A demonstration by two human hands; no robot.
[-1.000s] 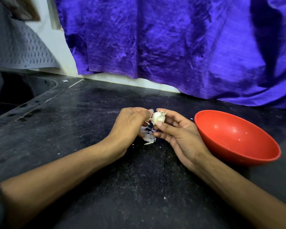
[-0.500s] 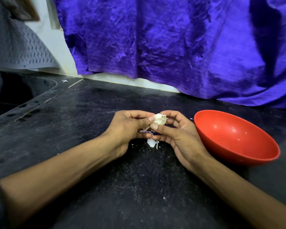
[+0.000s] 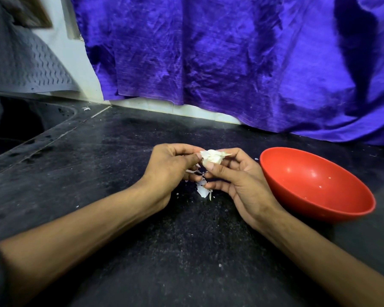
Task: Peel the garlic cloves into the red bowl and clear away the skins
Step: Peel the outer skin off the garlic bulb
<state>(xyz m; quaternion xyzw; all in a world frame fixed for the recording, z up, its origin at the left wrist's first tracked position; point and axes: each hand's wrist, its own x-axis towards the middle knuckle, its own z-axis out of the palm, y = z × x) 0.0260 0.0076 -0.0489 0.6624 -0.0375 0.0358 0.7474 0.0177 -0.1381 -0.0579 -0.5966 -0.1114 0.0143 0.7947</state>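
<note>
A white garlic piece (image 3: pixel 213 158) with papery skin sits between both hands above the dark counter. My right hand (image 3: pixel 235 180) holds it from below, thumb and fingers curled round it. My left hand (image 3: pixel 171 167) pinches the skin at the garlic's left side with thumb and forefinger. Loose white skins (image 3: pixel 203 191) lie on the counter just under the hands. The red bowl (image 3: pixel 315 185) stands to the right of my right hand and holds only a few tiny white flecks.
A black speckled counter (image 3: pixel 120 156) runs under everything. A sunken sink basin (image 3: pixel 13 129) lies at the far left. A purple cloth (image 3: pixel 231 63) hangs along the back wall. A grey textured mat (image 3: pixel 31 67) leans at the back left.
The garlic has been turned slightly between the hands, and my left thumb and forefinger have shifted onto its skin. More skin bits lie under the hands. The bowl has not moved.
</note>
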